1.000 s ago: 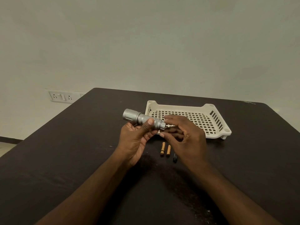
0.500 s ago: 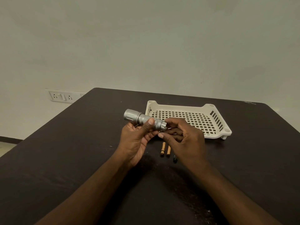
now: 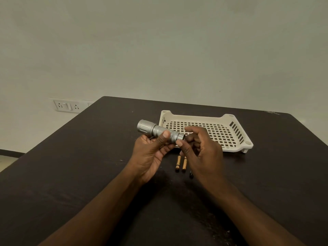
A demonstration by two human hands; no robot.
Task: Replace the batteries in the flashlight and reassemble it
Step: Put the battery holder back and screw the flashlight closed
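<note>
You held the flashlight (image 3: pixel 159 131) above the table (image 3: pixel 71 166), left hand (image 3: pixel 150 153) clenched round its barrel to steady it. Your right hand (image 3: pixel 200 148) pinched the tail end, presumably turning it. Two batteries (image 3: pixel 181 163) lay below. Compared with earlier, your right fingers had lifted and spread.
</note>
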